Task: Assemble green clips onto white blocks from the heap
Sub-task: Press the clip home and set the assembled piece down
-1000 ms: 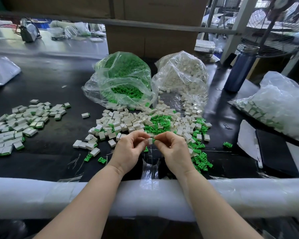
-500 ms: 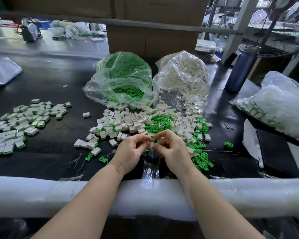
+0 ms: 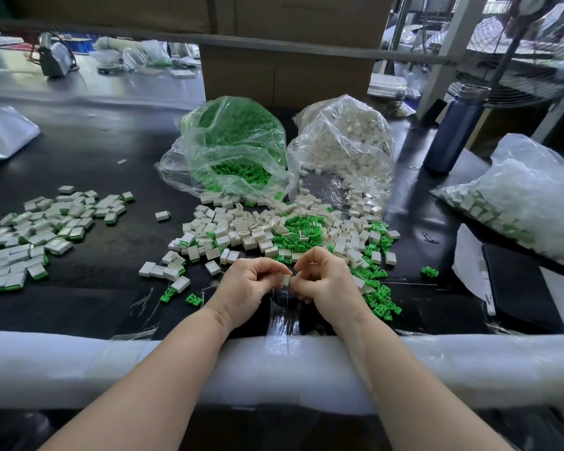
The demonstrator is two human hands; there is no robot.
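Observation:
A small white block (image 3: 286, 280) sits between my two hands, low over the black table near its front edge. My left hand (image 3: 246, 289) pinches it from the left with thumb and forefinger. My right hand (image 3: 327, 281) has its fingers curled against the block's right side; whether a green clip is in that pinch is hidden. Just beyond my hands lies the mixed heap of white blocks (image 3: 241, 232) and loose green clips (image 3: 302, 229). More green clips (image 3: 380, 297) trail to the right of my right hand.
Two open plastic bags stand behind the heap, one of green clips (image 3: 235, 148), one of white blocks (image 3: 345, 144). Assembled pieces (image 3: 39, 236) are spread at left, more in a bag (image 3: 528, 203) at right. A blue bottle (image 3: 450, 128), black pad (image 3: 518, 288), padded front rail (image 3: 79, 362).
My hands stay together in the same spot. The green bit seen at the block a second ago no longer shows, and my fingers have shifted slightly around the block.

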